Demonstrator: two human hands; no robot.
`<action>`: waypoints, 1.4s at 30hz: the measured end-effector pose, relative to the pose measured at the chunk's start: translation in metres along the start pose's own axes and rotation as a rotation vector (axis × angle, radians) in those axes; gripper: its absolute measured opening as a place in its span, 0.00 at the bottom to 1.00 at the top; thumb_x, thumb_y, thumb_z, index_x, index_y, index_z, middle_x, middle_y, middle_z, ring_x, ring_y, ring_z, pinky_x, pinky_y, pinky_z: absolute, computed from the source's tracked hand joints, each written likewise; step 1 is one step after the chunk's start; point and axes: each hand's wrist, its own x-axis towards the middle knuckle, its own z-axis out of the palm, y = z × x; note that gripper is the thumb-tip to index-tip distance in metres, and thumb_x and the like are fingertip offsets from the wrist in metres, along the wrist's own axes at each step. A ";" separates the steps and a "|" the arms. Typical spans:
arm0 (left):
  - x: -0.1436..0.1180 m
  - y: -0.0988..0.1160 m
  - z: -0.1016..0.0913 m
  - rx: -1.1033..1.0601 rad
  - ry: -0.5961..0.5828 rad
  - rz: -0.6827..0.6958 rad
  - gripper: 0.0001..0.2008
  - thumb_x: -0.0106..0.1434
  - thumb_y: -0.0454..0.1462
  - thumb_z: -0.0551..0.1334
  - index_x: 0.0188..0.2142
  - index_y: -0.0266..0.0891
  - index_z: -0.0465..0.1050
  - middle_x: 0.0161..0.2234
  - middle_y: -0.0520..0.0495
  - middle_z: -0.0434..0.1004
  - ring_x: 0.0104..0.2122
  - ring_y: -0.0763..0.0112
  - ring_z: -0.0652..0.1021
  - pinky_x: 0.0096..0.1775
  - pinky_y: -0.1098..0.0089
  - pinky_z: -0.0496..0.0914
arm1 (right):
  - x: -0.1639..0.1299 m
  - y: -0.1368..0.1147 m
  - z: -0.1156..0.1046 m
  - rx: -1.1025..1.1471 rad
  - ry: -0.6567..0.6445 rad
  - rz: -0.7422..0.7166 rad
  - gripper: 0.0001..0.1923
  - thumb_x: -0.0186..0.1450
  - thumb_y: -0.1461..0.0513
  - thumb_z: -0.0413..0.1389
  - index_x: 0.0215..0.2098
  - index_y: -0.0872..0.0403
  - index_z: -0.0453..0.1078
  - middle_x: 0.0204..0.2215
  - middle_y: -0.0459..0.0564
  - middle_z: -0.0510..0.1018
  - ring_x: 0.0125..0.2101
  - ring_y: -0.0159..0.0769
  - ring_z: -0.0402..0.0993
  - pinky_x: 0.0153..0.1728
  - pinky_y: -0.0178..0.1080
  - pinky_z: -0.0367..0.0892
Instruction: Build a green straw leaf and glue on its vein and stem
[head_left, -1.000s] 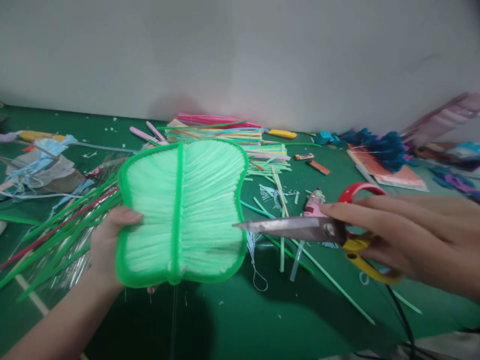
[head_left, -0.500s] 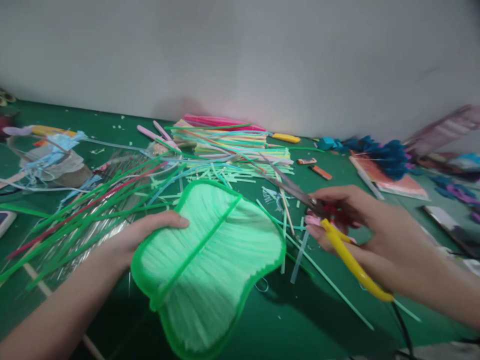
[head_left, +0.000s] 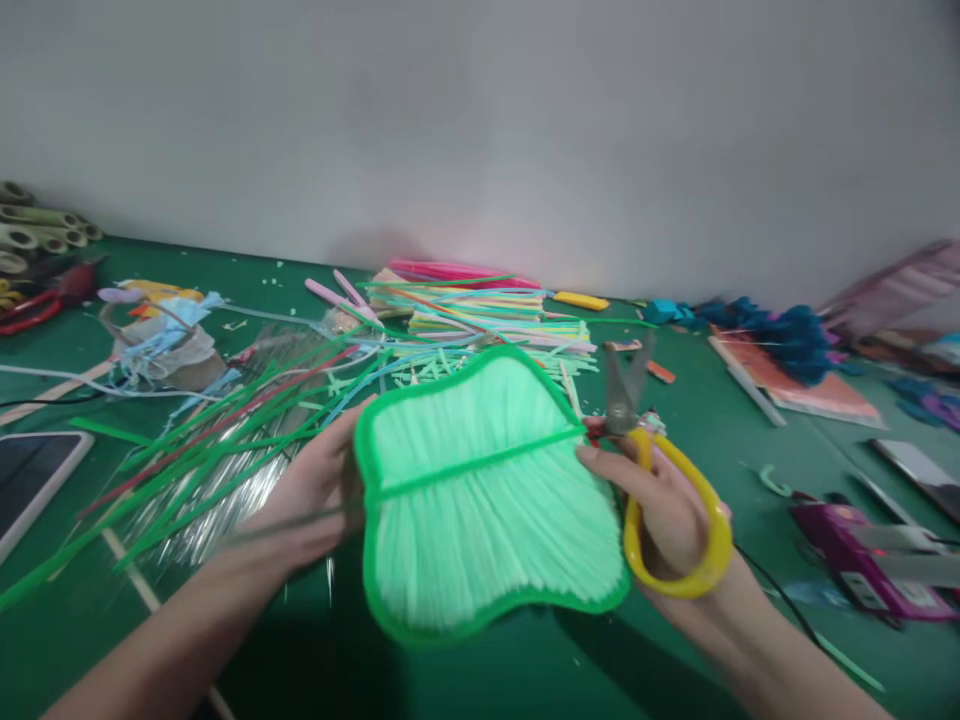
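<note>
The green leaf (head_left: 480,490), a lobed piece of pale green strands with a darker green rim and midrib, is held flat above the bench (head_left: 525,670) between both my hands, midrib running roughly sideways. My left hand (head_left: 319,490) takes its left edge, grip pinching the rim, thumb on top. My right hand (head_left: 660,505) touches the leaf's right edge with a fingertip at the end of the midrib. The same hand carries the scissors (head_left: 660,470): its grip is closed through the yellow handle loop, blades pointing up and away, slightly parted. Beyond the leaf lies a heap of coloured straws (head_left: 480,300), with loose green strips (head_left: 187,440) spread to the left. A tablet (head_left: 30,480) rests at the far left, a purple glue gun (head_left: 862,550) at the right.
</note>
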 end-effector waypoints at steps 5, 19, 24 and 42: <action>0.001 -0.005 0.023 -0.124 -0.103 -0.022 0.14 0.65 0.42 0.58 0.43 0.39 0.78 0.41 0.44 0.83 0.40 0.63 0.82 0.41 0.64 0.79 | -0.008 0.006 0.005 0.196 0.252 -0.041 0.19 0.46 0.58 0.72 0.28 0.49 0.67 0.21 0.40 0.72 0.22 0.33 0.71 0.21 0.34 0.71; -0.017 -0.035 0.027 0.400 -0.044 0.100 0.24 0.61 0.47 0.69 0.54 0.44 0.71 0.42 0.46 0.83 0.37 0.67 0.82 0.33 0.76 0.77 | -0.029 0.037 -0.072 -1.266 0.148 -1.049 0.20 0.68 0.58 0.57 0.58 0.52 0.67 0.41 0.54 0.78 0.36 0.40 0.79 0.35 0.36 0.75; -0.022 -0.040 0.031 0.396 -0.126 0.133 0.20 0.60 0.46 0.70 0.50 0.45 0.75 0.40 0.48 0.84 0.39 0.69 0.82 0.38 0.79 0.76 | -0.038 0.020 -0.053 -1.435 -0.127 -1.269 0.18 0.73 0.59 0.51 0.59 0.54 0.68 0.38 0.53 0.79 0.36 0.37 0.79 0.36 0.34 0.75; -0.020 -0.040 0.025 0.397 -0.258 0.027 0.25 0.65 0.44 0.66 0.60 0.47 0.69 0.54 0.44 0.79 0.53 0.58 0.79 0.52 0.65 0.75 | -0.018 0.025 -0.052 -1.380 -0.292 -1.263 0.32 0.74 0.66 0.48 0.74 0.55 0.45 0.37 0.53 0.82 0.35 0.37 0.80 0.35 0.35 0.74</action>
